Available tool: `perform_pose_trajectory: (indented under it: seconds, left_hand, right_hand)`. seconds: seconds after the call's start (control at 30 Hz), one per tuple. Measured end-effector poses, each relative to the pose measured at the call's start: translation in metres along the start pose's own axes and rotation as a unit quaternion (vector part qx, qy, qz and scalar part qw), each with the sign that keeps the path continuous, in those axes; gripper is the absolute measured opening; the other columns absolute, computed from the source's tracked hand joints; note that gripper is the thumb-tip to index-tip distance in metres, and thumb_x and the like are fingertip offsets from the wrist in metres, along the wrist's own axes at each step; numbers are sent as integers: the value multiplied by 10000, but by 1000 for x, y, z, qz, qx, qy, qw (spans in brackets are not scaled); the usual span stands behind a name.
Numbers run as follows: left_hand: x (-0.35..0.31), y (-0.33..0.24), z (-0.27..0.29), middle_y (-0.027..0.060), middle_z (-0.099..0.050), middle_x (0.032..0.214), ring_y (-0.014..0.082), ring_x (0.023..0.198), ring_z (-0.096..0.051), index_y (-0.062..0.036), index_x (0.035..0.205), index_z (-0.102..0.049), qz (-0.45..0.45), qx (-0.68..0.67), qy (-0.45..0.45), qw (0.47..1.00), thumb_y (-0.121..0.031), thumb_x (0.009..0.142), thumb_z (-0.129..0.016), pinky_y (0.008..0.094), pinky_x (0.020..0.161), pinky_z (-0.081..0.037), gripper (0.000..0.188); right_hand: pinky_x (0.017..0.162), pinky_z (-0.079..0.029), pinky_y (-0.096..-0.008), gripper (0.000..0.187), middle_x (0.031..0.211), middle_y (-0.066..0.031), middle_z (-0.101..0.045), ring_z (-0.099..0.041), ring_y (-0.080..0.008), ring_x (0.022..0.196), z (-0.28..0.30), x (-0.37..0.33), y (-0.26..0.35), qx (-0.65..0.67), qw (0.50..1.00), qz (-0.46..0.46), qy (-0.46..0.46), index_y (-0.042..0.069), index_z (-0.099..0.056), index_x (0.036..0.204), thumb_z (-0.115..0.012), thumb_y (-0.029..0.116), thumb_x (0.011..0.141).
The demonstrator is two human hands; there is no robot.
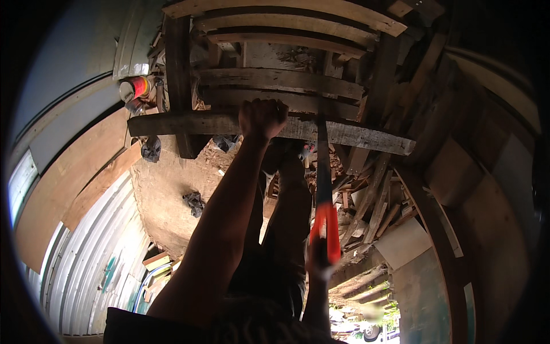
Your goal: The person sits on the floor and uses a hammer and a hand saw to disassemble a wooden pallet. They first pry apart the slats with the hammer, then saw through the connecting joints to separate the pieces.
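Note:
A long, rough wooden plank (366, 136) lies crosswise in front of me over darker beams. My left hand (262, 118) is closed round it a little left of its middle. To the right of that hand, a handsaw (323, 172) with a dark blade and orange handle meets the plank, its blade pointing away from me. My right hand (319, 261) grips the saw's handle, smeared by motion. How deep the blade sits in the wood I cannot tell.
Several boards (281, 80) span the far side between dark posts. A can with a red and yellow label (134, 89) stands at the left. Wood scraps (372, 206) pile up at the right. Black crumpled plastic (195, 203) lies on the floor. Corrugated sheeting (91, 252) lines the left.

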State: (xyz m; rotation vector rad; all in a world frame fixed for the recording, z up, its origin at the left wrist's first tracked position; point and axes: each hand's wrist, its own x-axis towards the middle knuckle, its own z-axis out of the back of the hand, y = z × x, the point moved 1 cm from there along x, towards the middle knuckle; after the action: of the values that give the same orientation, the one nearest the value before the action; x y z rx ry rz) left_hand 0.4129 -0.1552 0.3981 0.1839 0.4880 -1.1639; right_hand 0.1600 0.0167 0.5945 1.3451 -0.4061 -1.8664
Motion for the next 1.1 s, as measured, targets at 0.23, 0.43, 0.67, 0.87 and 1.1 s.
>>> perform_pose_trajectory:
  seconds: [0.23,0.43,0.67,0.87,1.1]
  left_hand:
    - [1,-1,-3,122,-685,669,277,660,-676,-96,628,-691,-7,-3,-12,1000,-346,902,-436,426,752,-489,450]
    - [-3,2,-7,85,-691,666,274,676,-677,-109,656,-698,-4,-5,-45,999,-362,897,-438,425,769,-486,436]
    - [3,-4,-1,105,-711,745,269,755,-691,-119,724,-725,7,4,25,1000,-388,908,-416,438,784,-484,449]
    - [-3,2,-4,99,-701,730,277,733,-692,-142,707,-705,-5,43,0,999,-357,899,-435,442,725,-496,395]
    - [-4,3,-3,84,-703,750,265,741,-696,-137,696,-687,-40,33,-16,999,-297,893,-449,456,720,-510,348]
  right_hand:
    - [540,-449,-273,73,808,-56,-621,-601,-142,666,-1,-23,-27,-88,993,73,5,23,-624,882,-668,81,875]
    - [543,-470,-302,57,830,-74,-647,-642,-188,730,50,-41,-110,-105,993,40,45,21,-637,862,-679,61,865]
    - [513,-414,-242,62,663,17,-561,-552,-82,580,-23,-15,-24,101,992,-39,-70,15,-623,831,-654,49,872]
    - [631,-498,-288,64,802,-7,-609,-596,-120,690,-10,-12,-39,-100,995,26,-16,46,-608,894,-606,109,909]
    - [538,-424,-239,166,647,13,-579,-549,-63,587,-68,107,-8,1,993,117,-31,13,-607,774,-664,92,908]
